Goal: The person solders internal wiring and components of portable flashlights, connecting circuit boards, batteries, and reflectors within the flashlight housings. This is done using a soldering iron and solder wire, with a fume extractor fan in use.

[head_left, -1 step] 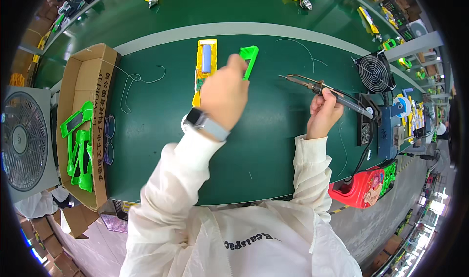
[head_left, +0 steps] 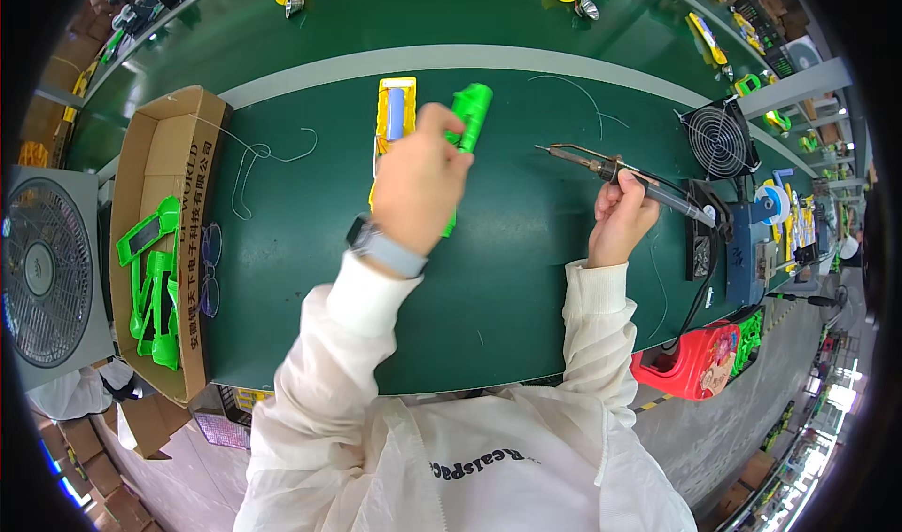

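Note:
My left hand (head_left: 421, 183) is closed on a green plastic housing part (head_left: 474, 111), its smooth rounded side upward; the palm hides its middle, and a green bit shows below the hand. Just left of that hand lies a yellow plastic housing (head_left: 382, 119) holding a blue cylindrical battery (head_left: 396, 111); its lower part is partly covered by the hand. In my right hand (head_left: 620, 220) is a soldering iron (head_left: 660, 194) with a thin metal tube along it. Its tip points left, over the green tabletop (head_left: 507, 297).
A cardboard box (head_left: 195, 250) with several green frames stands at left, with glasses (head_left: 211, 269) beside it. At right are a small black fan (head_left: 722, 142), a blue soldering unit (head_left: 747, 250) and a red stool (head_left: 691, 361). Loose thin wires (head_left: 249, 161) lie on the table.
The green part in my left hand has turned from its open, hollow side to its rounded side. My left hand has shifted slightly left; the right hand and soldering iron are almost still.

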Tool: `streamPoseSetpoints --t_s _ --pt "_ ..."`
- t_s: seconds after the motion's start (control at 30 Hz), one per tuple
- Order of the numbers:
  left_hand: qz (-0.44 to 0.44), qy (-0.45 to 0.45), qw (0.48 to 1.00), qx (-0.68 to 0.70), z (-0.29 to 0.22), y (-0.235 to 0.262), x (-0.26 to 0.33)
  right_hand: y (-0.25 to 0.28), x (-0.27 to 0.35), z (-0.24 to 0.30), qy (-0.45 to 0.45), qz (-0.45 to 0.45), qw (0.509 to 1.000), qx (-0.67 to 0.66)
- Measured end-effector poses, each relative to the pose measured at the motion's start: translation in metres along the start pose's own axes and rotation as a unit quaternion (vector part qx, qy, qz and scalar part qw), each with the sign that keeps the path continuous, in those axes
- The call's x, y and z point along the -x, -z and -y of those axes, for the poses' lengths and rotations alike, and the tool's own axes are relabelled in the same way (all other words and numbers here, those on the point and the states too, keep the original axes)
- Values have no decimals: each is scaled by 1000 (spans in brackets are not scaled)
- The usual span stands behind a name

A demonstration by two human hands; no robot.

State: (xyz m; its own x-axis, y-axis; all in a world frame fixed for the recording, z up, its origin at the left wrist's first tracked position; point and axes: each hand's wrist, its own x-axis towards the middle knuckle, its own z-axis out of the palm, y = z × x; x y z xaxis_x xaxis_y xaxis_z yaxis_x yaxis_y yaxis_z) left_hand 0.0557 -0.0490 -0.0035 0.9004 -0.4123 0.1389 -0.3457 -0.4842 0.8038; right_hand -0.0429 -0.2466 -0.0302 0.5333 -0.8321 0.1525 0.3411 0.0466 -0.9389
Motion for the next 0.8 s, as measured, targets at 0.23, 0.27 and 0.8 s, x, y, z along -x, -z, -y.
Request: streamPoseSetpoints --t_s 0.23,0.27,0.8 --pt "-21 161 917 365 39 60 10 -4 7 -9 -3 5 1000 -20" --pt "-22 158 908 388 43 61 9 -4 7 -9 -11 4 1000 -20" --pt "-145 38 964 -220 62 32 24 -10 14 -9 -52 14 998 -43"
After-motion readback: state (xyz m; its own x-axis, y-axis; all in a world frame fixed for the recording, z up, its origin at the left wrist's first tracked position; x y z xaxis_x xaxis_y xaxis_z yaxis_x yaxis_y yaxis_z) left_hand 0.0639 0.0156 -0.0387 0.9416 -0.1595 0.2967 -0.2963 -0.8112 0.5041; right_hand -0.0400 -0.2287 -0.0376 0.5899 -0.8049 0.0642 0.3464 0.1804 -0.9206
